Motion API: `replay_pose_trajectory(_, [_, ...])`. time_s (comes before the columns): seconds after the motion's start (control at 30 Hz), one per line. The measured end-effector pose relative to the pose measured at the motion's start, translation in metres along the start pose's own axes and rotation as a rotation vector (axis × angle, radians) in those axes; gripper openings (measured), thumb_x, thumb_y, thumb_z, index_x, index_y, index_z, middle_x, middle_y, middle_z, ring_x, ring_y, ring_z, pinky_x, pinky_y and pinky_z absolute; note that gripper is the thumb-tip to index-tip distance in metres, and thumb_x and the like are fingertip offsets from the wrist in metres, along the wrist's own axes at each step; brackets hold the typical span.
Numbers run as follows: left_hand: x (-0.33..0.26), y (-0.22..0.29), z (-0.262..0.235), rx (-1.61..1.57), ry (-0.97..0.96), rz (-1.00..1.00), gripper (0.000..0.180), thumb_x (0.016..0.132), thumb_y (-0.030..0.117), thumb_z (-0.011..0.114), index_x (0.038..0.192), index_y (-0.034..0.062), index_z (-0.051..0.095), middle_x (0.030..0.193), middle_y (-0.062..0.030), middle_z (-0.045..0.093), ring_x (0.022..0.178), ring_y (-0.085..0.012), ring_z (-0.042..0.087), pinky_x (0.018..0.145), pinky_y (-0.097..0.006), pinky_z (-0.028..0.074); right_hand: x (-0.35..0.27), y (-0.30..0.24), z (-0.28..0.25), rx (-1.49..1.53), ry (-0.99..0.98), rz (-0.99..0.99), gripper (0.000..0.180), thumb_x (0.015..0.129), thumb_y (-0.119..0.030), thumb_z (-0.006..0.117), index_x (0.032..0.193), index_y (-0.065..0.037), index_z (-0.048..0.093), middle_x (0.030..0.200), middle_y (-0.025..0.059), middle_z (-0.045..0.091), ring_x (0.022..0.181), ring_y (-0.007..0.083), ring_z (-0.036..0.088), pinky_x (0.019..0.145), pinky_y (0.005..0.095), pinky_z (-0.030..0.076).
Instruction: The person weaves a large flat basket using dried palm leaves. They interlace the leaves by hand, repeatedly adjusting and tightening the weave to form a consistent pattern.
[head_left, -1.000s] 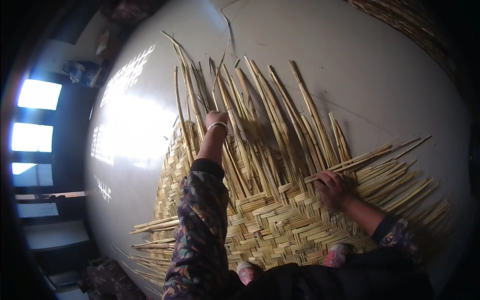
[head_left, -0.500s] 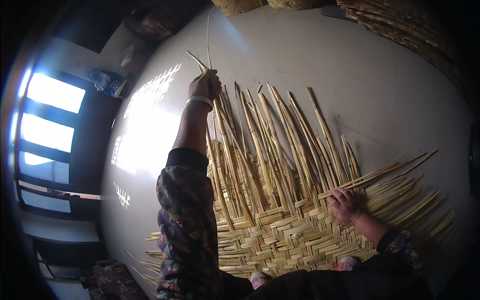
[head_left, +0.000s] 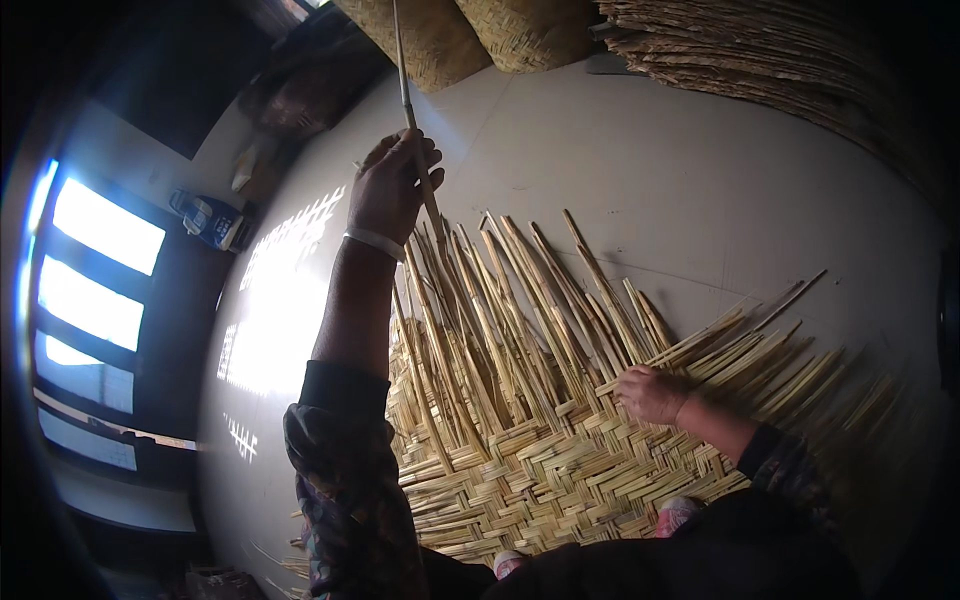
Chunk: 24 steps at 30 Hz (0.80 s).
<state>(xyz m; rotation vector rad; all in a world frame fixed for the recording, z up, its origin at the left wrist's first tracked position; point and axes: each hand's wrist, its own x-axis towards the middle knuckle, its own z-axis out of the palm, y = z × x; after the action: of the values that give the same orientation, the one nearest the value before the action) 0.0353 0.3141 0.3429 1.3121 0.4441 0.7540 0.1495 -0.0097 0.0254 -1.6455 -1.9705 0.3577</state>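
A pale yellow reed mat (head_left: 530, 490) in a diagonal weave lies on the floor, with several loose reed strips (head_left: 548, 320) fanning up from its far edge. My left hand (head_left: 388, 185) is raised above the far left of the mat, its fingers round a long upright reed strip (head_left: 404, 75) whose tip runs out of the top of the picture. My right hand (head_left: 652, 394) is closed at the weave's right edge, over reed strips (head_left: 705, 338) pointing right. What lies under its fingers is partly hidden.
My pink shoes (head_left: 676, 515) are at the mat's near edge. Woven rolls (head_left: 425, 45) and a stack of brown, rough-edged sheets (head_left: 720, 55) stand at the back. A blue and white container (head_left: 208, 220) is at left, near a bright window (head_left: 105, 225). Sunlight falls on the floor (head_left: 290, 290).
My left hand has opened its tight fist somewhat and now holds the strip more upright. My view has shifted, bringing more of the woven rolls in. My right hand stays at the mat's right edge.
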Motion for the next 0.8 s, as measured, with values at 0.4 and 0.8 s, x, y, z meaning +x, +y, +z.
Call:
replay_pose_trajectory(0.4, [-0.062, 0.012, 0.100, 0.355, -0.239, -0.005, 0.020, 0.090, 0.021, 0.054, 0.089, 0.0011, 0.055, 0.067, -0.0042, 0.053, 0.055, -0.0094, 0.047, 0.050, -0.022, 0.038, 0.162, -0.085, -0.295, 0.983, 0.603, -0.061, 0.035, 0.092, -0.033, 0.051, 0.106, -0.002, 0.056, 0.097, 0.0089, 0.062, 0.093, 0.0159, 0.060, 0.086, 0.0303, 0.049])
replay_pose_trajectory(0.8, [-0.074, -0.041, 0.114, 1.135, -0.111, 0.239, 0.021, 0.082, 0.019, 0.055, 0.085, 0.0006, 0.064, 0.071, -0.0127, 0.062, 0.064, -0.0254, 0.061, 0.060, -0.036, 0.048, 0.122, -0.091, -0.242, 1.259, 0.662, 0.030, 0.033, 0.097, -0.030, 0.042, 0.105, -0.002, 0.056, 0.101, 0.0087, 0.061, 0.100, 0.0162, 0.058, 0.093, 0.0330, 0.045])
